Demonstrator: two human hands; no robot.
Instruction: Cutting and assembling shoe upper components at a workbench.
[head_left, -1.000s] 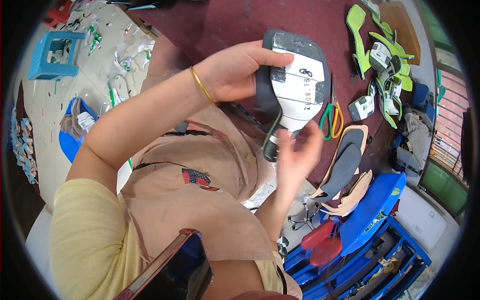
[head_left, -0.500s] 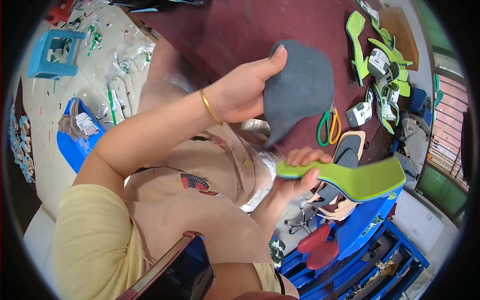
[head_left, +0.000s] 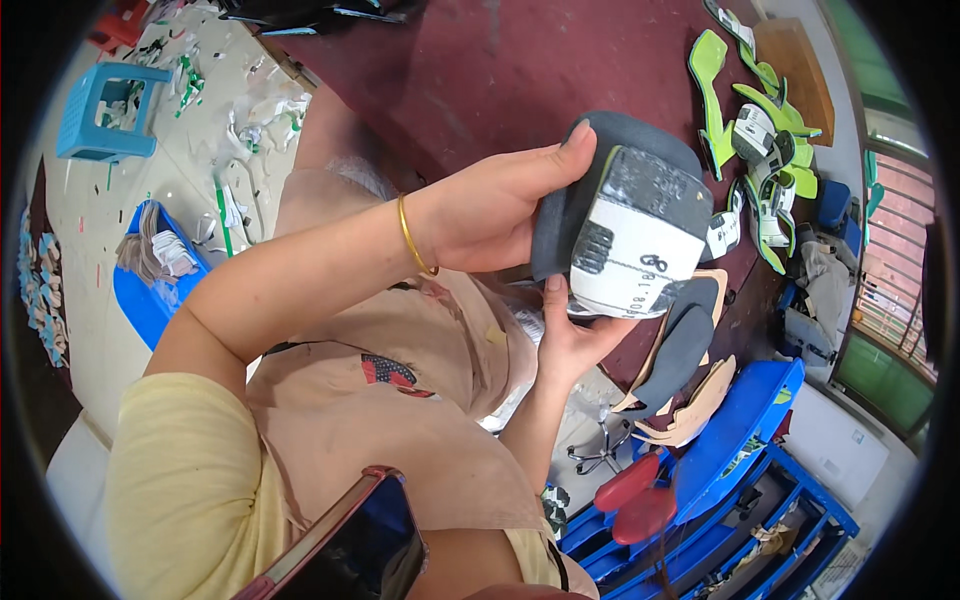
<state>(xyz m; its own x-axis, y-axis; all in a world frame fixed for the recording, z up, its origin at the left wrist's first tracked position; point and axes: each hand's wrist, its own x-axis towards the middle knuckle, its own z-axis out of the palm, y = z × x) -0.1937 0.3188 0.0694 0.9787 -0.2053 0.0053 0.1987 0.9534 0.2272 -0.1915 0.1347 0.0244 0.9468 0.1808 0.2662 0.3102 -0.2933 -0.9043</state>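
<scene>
In front of me, my left hand (head_left: 490, 205) grips a dark grey, sole-shaped sheet (head_left: 553, 235), its thumb along the upper edge. Over that sheet lies the lime-edged shoe insole (head_left: 640, 250), its underside turned up to show a white panel with black areas. My right hand (head_left: 580, 350) holds the insole from below, thumb up near the sheet's lower edge. The two pieces overlap; whether they are pressed fully together cannot be seen. Most of the insole's green face is hidden.
Lime-green insoles (head_left: 708, 85) and half-made sandals (head_left: 770, 190) lie on the dark red table (head_left: 450, 80). Grey and tan sole pieces (head_left: 680, 350) sit nearer me. A blue stool (head_left: 110, 110) stands on the littered floor at left, a phone (head_left: 350, 545) close below, blue racks (head_left: 740, 500) at lower right.
My right hand has turned the insole over and raised it onto the grey sheet. My left hand has shifted slightly right and down with the sheet. The scissors are now hidden.
</scene>
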